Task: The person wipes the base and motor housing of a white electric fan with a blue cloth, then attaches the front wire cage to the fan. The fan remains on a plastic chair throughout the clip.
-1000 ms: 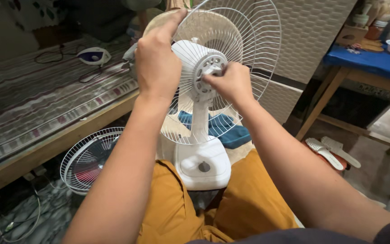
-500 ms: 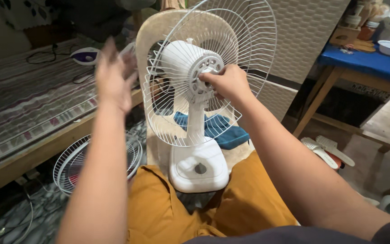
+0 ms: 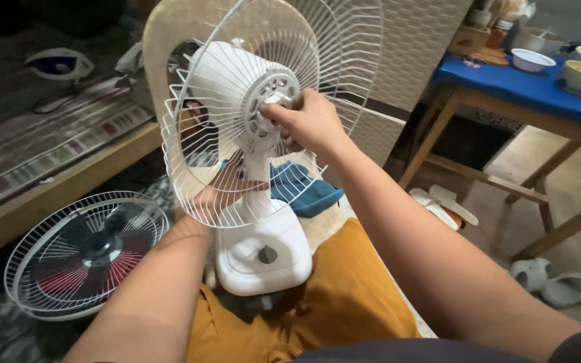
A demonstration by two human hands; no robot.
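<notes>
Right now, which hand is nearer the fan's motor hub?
Right. The right hand has its fingertips on the motor hub at the front of the fan. The left hand is lower, behind the rear guard near the stem.

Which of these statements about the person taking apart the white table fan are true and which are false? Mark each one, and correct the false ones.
1. The right hand has its fingers on the hub at the middle of the motor housing. True.
2. A blade is fitted on the fan in front of the rear guard. False: no blade is mounted; only the wire rear guard surrounds the motor.
3. The left hand reaches behind the guard, near the fan's neck. True.
4. A second wire guard lies flat on the floor to the person's left. True.
5. The fan's base stands on the blue table. False: it rests on the person's lap, on orange cloth.
</notes>
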